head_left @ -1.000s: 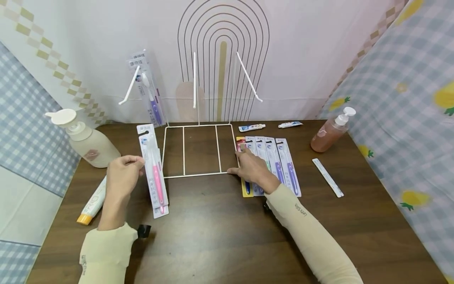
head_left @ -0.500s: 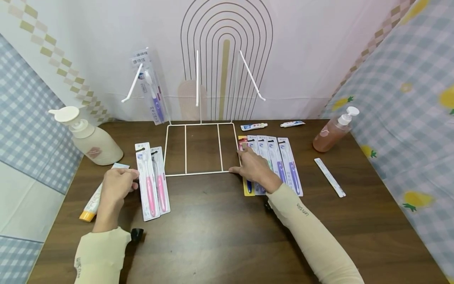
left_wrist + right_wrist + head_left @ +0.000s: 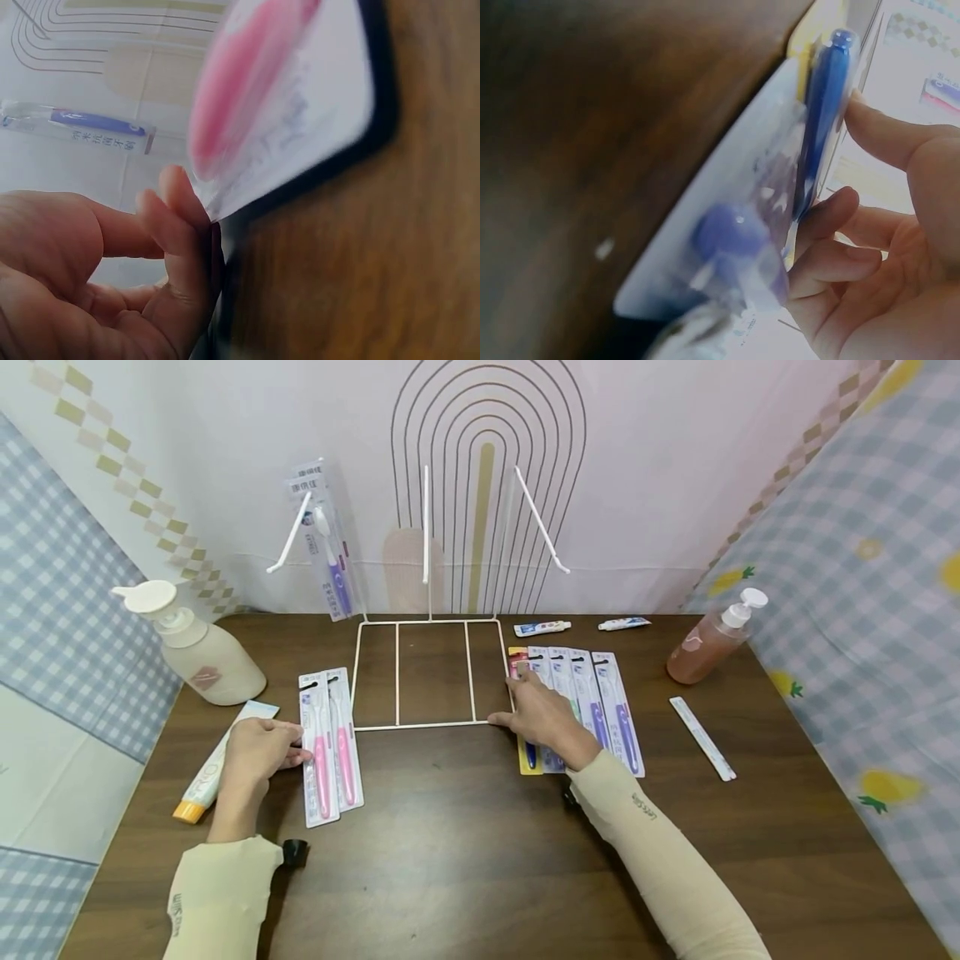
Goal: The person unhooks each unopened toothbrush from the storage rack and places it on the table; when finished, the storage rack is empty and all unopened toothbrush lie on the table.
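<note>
Two packaged pink toothbrushes lie side by side at the rack's left: the outer pink toothbrush (image 3: 321, 768) and the inner pink toothbrush (image 3: 346, 760). My left hand (image 3: 253, 750) touches the outer pack's left edge with its fingertips; in the left wrist view, fingers (image 3: 184, 247) are bent against that edge. To the right of the white wire rack (image 3: 423, 726), my right hand (image 3: 542, 710) rests over a yellow-carded toothbrush (image 3: 530, 758) with a blue handle, partly covering it. Its thumb is by the rack's front right corner. Several purple-handled toothbrush packs (image 3: 624, 727) lie beside it.
Packaged toothbrushes (image 3: 335, 572) hang on the rack's left hook. A cream pump bottle (image 3: 213, 664) and toothpaste tube (image 3: 217, 768) stand and lie at left. Two small tubes (image 3: 542, 628) lie behind; a pink pump bottle (image 3: 701, 647) and slim white packet (image 3: 702, 737) are at right.
My left hand has laid the outer pink toothbrush pack down, uncovering the inner one, drawn slightly away, then come back to its edge. The right hand has stayed in place.
</note>
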Motion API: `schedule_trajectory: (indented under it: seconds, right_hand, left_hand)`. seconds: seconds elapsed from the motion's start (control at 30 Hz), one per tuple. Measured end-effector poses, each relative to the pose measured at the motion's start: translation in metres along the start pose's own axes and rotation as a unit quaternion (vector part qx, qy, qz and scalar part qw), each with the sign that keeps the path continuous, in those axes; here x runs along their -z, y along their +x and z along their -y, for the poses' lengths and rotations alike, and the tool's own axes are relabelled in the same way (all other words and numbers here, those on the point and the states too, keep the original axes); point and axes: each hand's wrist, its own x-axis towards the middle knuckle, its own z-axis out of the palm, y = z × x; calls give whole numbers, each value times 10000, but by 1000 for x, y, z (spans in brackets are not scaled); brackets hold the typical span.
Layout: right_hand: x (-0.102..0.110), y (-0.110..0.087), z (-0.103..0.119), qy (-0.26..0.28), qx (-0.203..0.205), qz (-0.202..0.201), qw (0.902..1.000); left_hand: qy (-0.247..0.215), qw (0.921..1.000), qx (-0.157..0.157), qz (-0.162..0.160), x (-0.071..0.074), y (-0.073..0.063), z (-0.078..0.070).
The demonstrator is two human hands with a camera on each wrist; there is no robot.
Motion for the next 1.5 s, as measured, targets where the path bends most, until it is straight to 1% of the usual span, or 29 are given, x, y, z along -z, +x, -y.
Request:
schedule_trajectory:
  seconds: [0.27, 0.37, 0.67, 0.73, 0.8, 0.87, 0.97, 1.1, 1.2, 1.27, 1.37, 1.43, 1.5]
  right_hand:
    - [2, -7, 2, 146, -76, 103, 9998]
    - [3, -9, 3, 200, -100, 106, 9997]
    - [1, -3, 2, 49, 34, 3, 10000]
    - [1, -2, 2, 38, 30, 8, 10000]
    - [1, -2, 2, 33, 21, 13, 10000]
    - [3, -2, 2, 47, 3, 40, 10000]
    - [4, -3, 1, 60, -31, 51, 10000]
    - [4, -4, 0, 46, -58, 45, 10000]
    - [4, -4, -2, 92, -33, 7, 10000]
    - [5, -6, 0, 94, -17, 14, 10000]
    - [3, -5, 0, 103, 23, -14, 9999]
    - [8, -10, 7, 98, 6, 52, 9999]
    - [6, -10, 7, 121, 47, 15, 9999]
  left_hand:
    - [-545, 9985, 50, 49, 1, 0, 3]
    - [-670, 9977, 24, 31, 4, 0, 5]
    - [-719, 9974, -40, 5, 7, 2, 8]
    - [-648, 9978, -128, -25, 7, 3, 5]
    - [-612, 9976, -297, -109, 5, 5, -1]
    - [-593, 9966, -530, -231, 3, 7, -12]
    - [-582, 9923, -1008, -415, 1, 11, -35]
    - [-279, 9867, -1508, -538, -1, 14, -75]
    - [-36, 9834, -1701, -636, -2, 15, -106]
    - [28, 9788, -1896, -781, -3, 17, -125]
    - [-51, 9700, -2192, -1054, -4, 23, -147]
    - [-111, 9632, -2393, -1223, -3, 27, -159]
    - [-127, 9597, -2465, -1344, -2, 30, -167]
